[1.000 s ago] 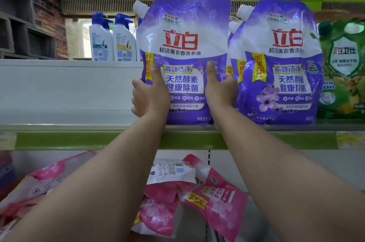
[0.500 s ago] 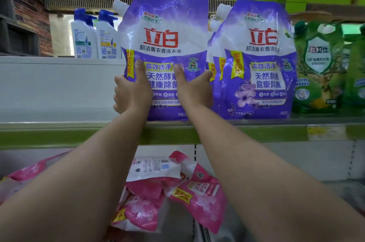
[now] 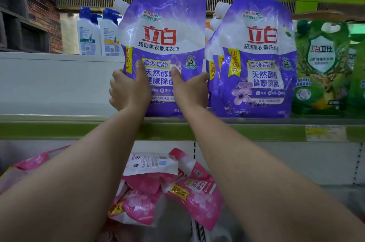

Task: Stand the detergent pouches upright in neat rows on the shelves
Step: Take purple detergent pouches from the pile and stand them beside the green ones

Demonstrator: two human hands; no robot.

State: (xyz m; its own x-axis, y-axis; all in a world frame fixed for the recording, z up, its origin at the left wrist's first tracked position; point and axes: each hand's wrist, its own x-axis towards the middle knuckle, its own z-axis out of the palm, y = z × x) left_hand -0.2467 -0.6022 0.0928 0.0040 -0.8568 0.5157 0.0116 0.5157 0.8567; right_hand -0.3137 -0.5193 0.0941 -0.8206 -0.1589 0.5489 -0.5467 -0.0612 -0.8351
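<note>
Both the left hand [image 3: 129, 89] and the right hand [image 3: 190, 89] gripped the purple pouch [image 3: 164, 44], thumbs across its front, holding it upright at the upper shelf's front edge [image 3: 59, 129], just beside the standing purple pouches [image 3: 256, 58].

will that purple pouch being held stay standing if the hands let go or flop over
Likely stands: the purple pouch sits upright on the shelf like its neighbour. Probably heavy; both hands grip it. Its soft top may sag.
</note>
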